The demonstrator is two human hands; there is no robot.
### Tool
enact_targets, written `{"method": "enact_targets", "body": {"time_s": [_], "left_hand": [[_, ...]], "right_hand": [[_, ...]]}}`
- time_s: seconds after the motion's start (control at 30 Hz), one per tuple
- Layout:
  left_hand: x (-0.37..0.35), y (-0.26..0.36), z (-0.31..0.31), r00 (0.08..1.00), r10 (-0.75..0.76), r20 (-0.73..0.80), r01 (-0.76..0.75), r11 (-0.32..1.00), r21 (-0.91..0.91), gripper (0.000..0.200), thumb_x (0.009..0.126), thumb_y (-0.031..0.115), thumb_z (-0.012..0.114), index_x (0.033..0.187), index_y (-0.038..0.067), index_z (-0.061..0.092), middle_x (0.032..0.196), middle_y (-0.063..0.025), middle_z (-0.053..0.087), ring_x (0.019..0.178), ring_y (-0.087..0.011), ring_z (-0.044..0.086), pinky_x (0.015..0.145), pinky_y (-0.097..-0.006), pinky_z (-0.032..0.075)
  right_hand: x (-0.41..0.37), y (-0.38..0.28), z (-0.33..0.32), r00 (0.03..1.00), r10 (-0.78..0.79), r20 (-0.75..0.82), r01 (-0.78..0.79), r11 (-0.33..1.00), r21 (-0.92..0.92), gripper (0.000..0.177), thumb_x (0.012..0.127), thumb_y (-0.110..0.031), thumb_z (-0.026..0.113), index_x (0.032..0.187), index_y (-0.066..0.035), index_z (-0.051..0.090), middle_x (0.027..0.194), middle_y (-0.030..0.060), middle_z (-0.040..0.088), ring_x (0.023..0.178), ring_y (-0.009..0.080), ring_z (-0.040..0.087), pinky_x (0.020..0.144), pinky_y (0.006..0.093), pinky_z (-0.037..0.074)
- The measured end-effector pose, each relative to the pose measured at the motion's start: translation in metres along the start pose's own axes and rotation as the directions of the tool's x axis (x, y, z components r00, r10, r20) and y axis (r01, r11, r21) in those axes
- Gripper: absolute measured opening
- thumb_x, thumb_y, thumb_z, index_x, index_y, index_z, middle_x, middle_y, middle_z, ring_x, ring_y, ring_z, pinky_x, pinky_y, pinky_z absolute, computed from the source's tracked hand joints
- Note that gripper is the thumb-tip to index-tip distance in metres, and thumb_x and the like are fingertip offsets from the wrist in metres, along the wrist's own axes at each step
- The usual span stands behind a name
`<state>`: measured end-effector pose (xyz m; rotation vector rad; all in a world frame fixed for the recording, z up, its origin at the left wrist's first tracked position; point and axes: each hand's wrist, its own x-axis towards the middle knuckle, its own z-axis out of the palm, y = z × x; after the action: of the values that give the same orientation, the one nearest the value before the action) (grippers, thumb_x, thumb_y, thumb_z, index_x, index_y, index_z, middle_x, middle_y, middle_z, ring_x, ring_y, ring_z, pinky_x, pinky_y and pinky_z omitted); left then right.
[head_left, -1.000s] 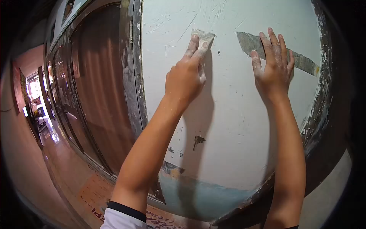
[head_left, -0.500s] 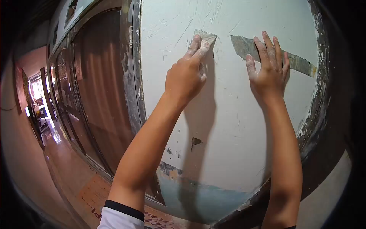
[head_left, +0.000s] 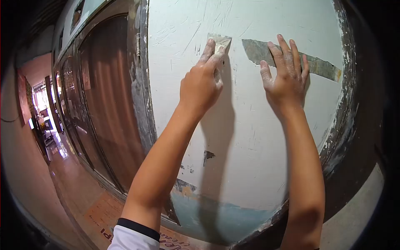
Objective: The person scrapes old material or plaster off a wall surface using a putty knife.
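Observation:
My left hand (head_left: 201,81) is closed around a putty scraper (head_left: 221,43), its wide whitish blade lying against the white painted panel (head_left: 250,137). The scraper's handle is hidden in my fist. My right hand (head_left: 285,79) rests on the same panel with fingers spread and holds nothing. Under those fingers runs a grey bare strip (head_left: 257,51) with ragged edges, extending toward the panel's right edge. White dust coats the fingers of both hands.
A dark chipped frame (head_left: 346,100) borders the panel on the right. Left of it stands a brown glazed door (head_left: 110,91) with a curtain behind. Lower down are a small dark chip (head_left: 208,156) and a bluish-green band (head_left: 237,212). Printed cardboard (head_left: 100,216) lies on the floor.
The view has shifted slightly, so the panel and both hands appear a little further left. Against the panel, the scraper and both hands hold nearly the same places.

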<state>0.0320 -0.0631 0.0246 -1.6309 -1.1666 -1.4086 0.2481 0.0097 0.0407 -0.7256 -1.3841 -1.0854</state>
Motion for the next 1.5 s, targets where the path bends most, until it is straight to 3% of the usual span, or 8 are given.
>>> {"method": "enact_targets", "body": {"time_s": [0.3, 0.97, 1.1, 1.17, 1.37, 1.43, 1.47, 1.5], "left_hand": [[-0.007, 0.006, -0.005, 0.994, -0.057, 0.091, 0.056, 0.998, 0.011, 0.053, 0.093, -0.002, 0.056, 0.143, 0.014, 0.065, 0.162, -0.0059, 0.049, 0.115, -0.0358, 0.072, 0.09, -0.043, 0.06], [-0.041, 0.022, 0.024, 0.996, -0.089, -0.016, 0.087, 0.992, -0.092, 0.047, 0.095, -0.003, 0.054, 0.14, 0.008, 0.066, 0.161, -0.0116, 0.05, 0.12, -0.0368, 0.07, 0.097, -0.0405, 0.057], [-0.046, 0.02, 0.025, 0.997, -0.063, -0.046, 0.061, 0.997, -0.046, 0.059, 0.089, 0.001, 0.057, 0.144, 0.021, 0.064, 0.163, -0.0075, 0.049, 0.099, -0.0376, 0.075, 0.078, -0.0467, 0.062], [-0.025, 0.028, 0.018, 0.996, -0.064, -0.056, 0.059, 0.994, -0.092, 0.05, 0.095, -0.002, 0.052, 0.142, 0.01, 0.065, 0.161, -0.0141, 0.049, 0.128, -0.0386, 0.065, 0.105, -0.0411, 0.054], [-0.028, 0.031, 0.029, 0.995, -0.051, -0.091, 0.041, 0.993, -0.112, 0.051, 0.094, -0.004, 0.051, 0.143, 0.005, 0.063, 0.161, -0.0198, 0.047, 0.133, -0.0408, 0.061, 0.107, -0.0417, 0.052], [-0.049, 0.032, 0.034, 0.994, -0.075, -0.082, 0.065, 0.991, -0.121, 0.052, 0.094, -0.006, 0.05, 0.143, 0.005, 0.064, 0.161, -0.0191, 0.047, 0.133, -0.0411, 0.061, 0.106, -0.0417, 0.053], [-0.059, 0.022, 0.043, 0.993, -0.041, -0.11, 0.04, 0.999, -0.016, 0.06, 0.089, 0.0, 0.056, 0.145, 0.019, 0.062, 0.164, -0.0098, 0.047, 0.104, -0.0373, 0.074, 0.082, -0.0467, 0.062], [-0.061, 0.024, 0.04, 0.993, -0.047, -0.112, 0.045, 0.999, -0.018, 0.06, 0.089, 0.0, 0.056, 0.145, 0.019, 0.062, 0.164, -0.0098, 0.047, 0.104, -0.0373, 0.074, 0.082, -0.0467, 0.062]], "right_hand": [[0.019, 0.047, -0.021, 0.941, -0.223, 0.255, 0.261, 0.957, -0.124, 0.059, 0.101, -0.051, 0.058, 0.157, -0.036, 0.046, 0.168, -0.0047, 0.036, 0.157, 0.0215, 0.027, 0.128, 0.0582, 0.016], [0.013, 0.064, -0.013, 0.963, -0.245, 0.114, 0.252, 0.966, -0.051, 0.079, 0.089, -0.067, 0.068, 0.16, -0.042, 0.044, 0.173, -0.0082, 0.031, 0.161, 0.0211, 0.023, 0.13, 0.0636, 0.01], [0.013, 0.061, -0.014, 0.963, -0.242, 0.117, 0.25, 0.966, -0.063, 0.077, 0.09, -0.066, 0.067, 0.159, -0.041, 0.045, 0.173, -0.0082, 0.031, 0.162, 0.02, 0.022, 0.13, 0.0624, 0.009], [0.013, 0.06, -0.015, 0.967, -0.223, 0.124, 0.231, 0.971, -0.056, 0.075, 0.091, -0.066, 0.066, 0.159, -0.04, 0.046, 0.173, -0.0082, 0.032, 0.162, 0.0197, 0.022, 0.131, 0.0612, 0.009], [0.013, 0.061, -0.014, 0.97, -0.217, 0.109, 0.222, 0.975, -0.035, 0.074, 0.091, -0.067, 0.065, 0.159, -0.043, 0.045, 0.173, -0.0089, 0.032, 0.161, 0.0183, 0.023, 0.132, 0.0592, 0.009], [0.012, 0.061, -0.013, 0.969, -0.217, 0.116, 0.224, 0.973, -0.048, 0.074, 0.091, -0.066, 0.065, 0.158, -0.042, 0.046, 0.173, -0.009, 0.032, 0.161, 0.0181, 0.023, 0.132, 0.0588, 0.009], [0.012, 0.062, -0.012, 0.969, -0.225, 0.101, 0.231, 0.971, -0.054, 0.073, 0.092, -0.066, 0.064, 0.159, -0.042, 0.045, 0.173, -0.0094, 0.032, 0.161, 0.0179, 0.023, 0.132, 0.0585, 0.009], [0.012, 0.062, -0.011, 0.968, -0.23, 0.103, 0.236, 0.97, -0.053, 0.073, 0.092, -0.066, 0.064, 0.159, -0.042, 0.045, 0.173, -0.0094, 0.032, 0.161, 0.0179, 0.023, 0.132, 0.0585, 0.009]]}}
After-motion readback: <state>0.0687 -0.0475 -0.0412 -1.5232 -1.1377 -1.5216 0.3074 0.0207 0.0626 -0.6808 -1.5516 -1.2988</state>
